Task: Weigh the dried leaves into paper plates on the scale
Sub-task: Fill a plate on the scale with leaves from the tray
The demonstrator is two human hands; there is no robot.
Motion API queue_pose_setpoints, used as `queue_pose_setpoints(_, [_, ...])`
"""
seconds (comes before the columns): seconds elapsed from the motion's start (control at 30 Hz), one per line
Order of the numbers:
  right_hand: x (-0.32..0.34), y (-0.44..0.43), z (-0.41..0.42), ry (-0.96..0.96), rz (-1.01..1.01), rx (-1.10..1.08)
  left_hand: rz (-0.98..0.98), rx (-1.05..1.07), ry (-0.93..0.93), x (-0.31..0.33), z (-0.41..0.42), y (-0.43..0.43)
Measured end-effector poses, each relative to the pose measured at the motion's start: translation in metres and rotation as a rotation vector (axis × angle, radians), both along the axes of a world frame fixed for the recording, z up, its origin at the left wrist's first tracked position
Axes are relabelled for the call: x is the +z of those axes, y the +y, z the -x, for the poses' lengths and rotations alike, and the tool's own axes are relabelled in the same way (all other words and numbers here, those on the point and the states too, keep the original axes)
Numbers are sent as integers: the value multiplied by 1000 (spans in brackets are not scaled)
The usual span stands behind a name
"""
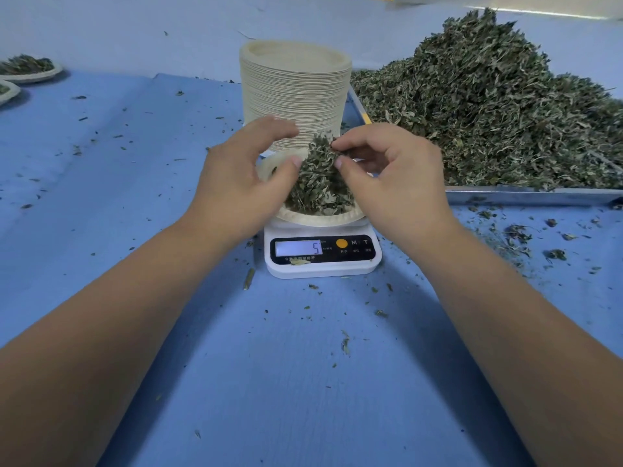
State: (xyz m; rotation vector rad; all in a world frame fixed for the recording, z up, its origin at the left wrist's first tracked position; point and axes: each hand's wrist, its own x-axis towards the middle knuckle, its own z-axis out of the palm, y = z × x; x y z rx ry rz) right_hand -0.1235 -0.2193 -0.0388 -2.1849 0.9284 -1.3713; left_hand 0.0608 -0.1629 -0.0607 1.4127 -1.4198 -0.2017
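Note:
A white digital scale (323,254) stands in the middle of the blue table, its display showing a 5. On it sits a paper plate (320,219) holding a mound of dried leaves (318,178). My left hand (242,176) is at the mound's left side, thumb touching the leaves and fingers spread above them. My right hand (394,176) pinches a tuft at the top right of the mound between thumb and forefinger.
A tall stack of paper plates (295,92) stands right behind the scale. A metal tray (529,195) at the right carries a big heap of dried leaves (488,99). Filled plates (28,70) sit at the far left. Leaf crumbs litter the blue table (135,183).

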Motion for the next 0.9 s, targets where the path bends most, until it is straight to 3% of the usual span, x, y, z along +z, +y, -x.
queue_pose_setpoints(0.1, [0, 2, -3, 16, 33, 32, 34, -26, -195, 6, 8, 6])
queue_pose_setpoints(0.3, [-3, 5, -6, 15, 37, 77, 150, -75, -348, 11, 12, 2])
queue_pose_setpoints(0.6, [-3, 0, 1, -19, -17, 53, 234, 12, -356, 3, 11, -6])
queue_pose_setpoints(0.77, [1, -13, 10, -149, -55, -23, 64, 123, -182, 3, 2, -4])
queue_pose_setpoints(0.9, [-4, -34, 30, 28, 97, -244, -55, 131, -199, 5, 0, -5])
